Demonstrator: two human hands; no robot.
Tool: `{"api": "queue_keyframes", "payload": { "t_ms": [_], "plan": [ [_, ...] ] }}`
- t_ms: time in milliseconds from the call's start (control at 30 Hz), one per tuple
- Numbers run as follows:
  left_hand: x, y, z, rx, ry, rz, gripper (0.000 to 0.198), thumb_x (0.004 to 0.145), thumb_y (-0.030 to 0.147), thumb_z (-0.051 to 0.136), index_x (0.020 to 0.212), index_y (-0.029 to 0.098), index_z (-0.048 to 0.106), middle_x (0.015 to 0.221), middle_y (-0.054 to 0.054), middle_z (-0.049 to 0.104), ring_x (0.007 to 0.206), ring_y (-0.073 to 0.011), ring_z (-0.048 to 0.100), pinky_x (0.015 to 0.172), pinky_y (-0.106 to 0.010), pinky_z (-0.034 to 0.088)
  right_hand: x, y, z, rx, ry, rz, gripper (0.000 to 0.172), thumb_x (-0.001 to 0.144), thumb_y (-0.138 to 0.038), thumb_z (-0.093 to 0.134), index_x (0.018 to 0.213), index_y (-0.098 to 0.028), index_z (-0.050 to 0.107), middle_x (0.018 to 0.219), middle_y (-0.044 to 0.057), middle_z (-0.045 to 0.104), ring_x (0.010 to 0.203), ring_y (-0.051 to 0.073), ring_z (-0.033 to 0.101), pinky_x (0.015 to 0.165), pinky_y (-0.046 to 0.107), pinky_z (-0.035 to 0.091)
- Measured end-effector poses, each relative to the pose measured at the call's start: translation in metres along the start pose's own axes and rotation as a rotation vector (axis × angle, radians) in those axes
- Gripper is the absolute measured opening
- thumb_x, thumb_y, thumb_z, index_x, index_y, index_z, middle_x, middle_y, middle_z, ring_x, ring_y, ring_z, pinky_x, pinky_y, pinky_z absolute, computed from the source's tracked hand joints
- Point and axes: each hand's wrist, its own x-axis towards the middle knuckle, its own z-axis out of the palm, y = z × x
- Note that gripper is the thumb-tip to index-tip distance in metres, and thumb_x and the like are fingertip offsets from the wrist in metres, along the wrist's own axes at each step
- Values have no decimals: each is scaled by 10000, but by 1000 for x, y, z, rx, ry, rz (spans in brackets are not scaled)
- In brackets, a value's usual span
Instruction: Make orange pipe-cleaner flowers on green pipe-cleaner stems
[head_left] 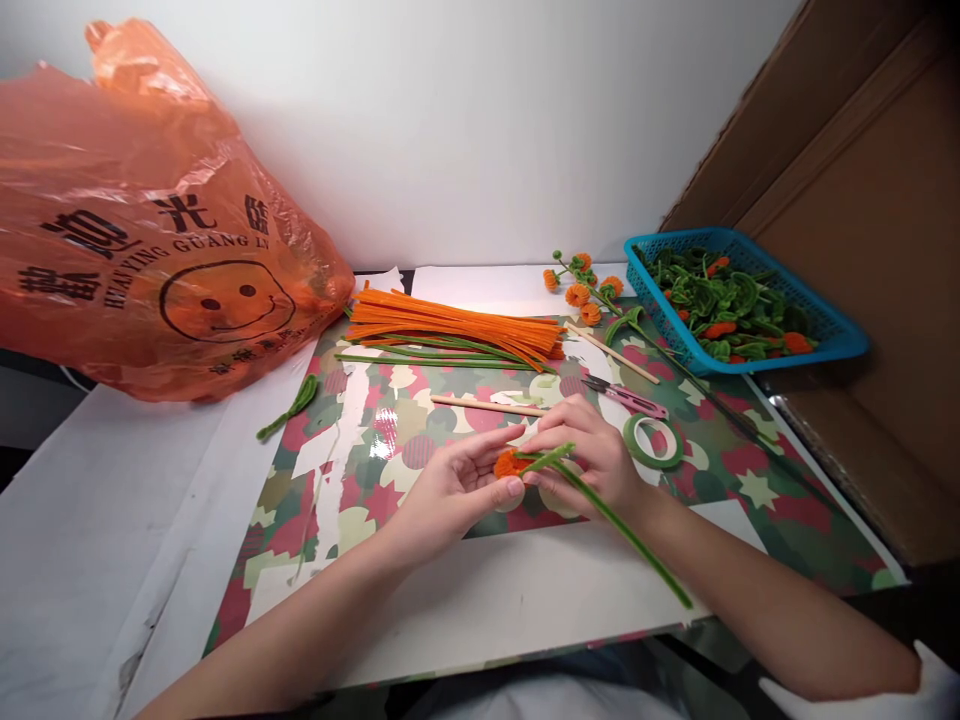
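Observation:
Between my two hands is a small orange chenille flower with a green pipe cleaner at its right side. My left hand is closed loosely around the flower, thumb against its lower edge. Fingers of my right hand pinch the green pipe cleaner close to the flower. One long end of it slants down to the right over my right wrist, and a short end sticks up. The exact join is hidden by my fingertips. Just beyond my hands lies a wooden stick on the patterned board.
Orange pipe cleaners lie bundled at the back, green ones in front. To the right are pink-handled scissors, green tape, a finished flower stem and a blue basket. An orange plastic bag stands left, near a green looped piece.

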Motion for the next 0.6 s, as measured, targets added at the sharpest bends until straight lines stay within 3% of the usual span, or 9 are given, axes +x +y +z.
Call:
{"api": "queue_keyframes", "payload": {
  "t_ms": [167,433,600],
  "plan": [
    [0,4,2,77,7,37,436,753,184,738,1163,180,590,979,-67,694,903,-162,643,774,-259,530,-6,6,3,-59,-44,-77,48,817,-231,661,860,-210,652,749,38,641,770,189,530,715,349,441],
    [-2,4,-1,384,88,173,349,778,220,703,1113,193,609,1095,-84,682,1069,-233,618,887,-332,516,-9,-3,12,50,-11,45,44,836,-176,630,796,-189,618,649,15,603,656,160,532,638,317,440],
    [-2,7,-4,420,23,175,332,809,244,673,1128,193,597,1144,-90,670,1078,-233,613,875,-320,510,-8,-1,7,23,-24,6,86,803,-176,678,872,-190,628,756,32,671,745,174,571,720,341,442]
  ]
}}
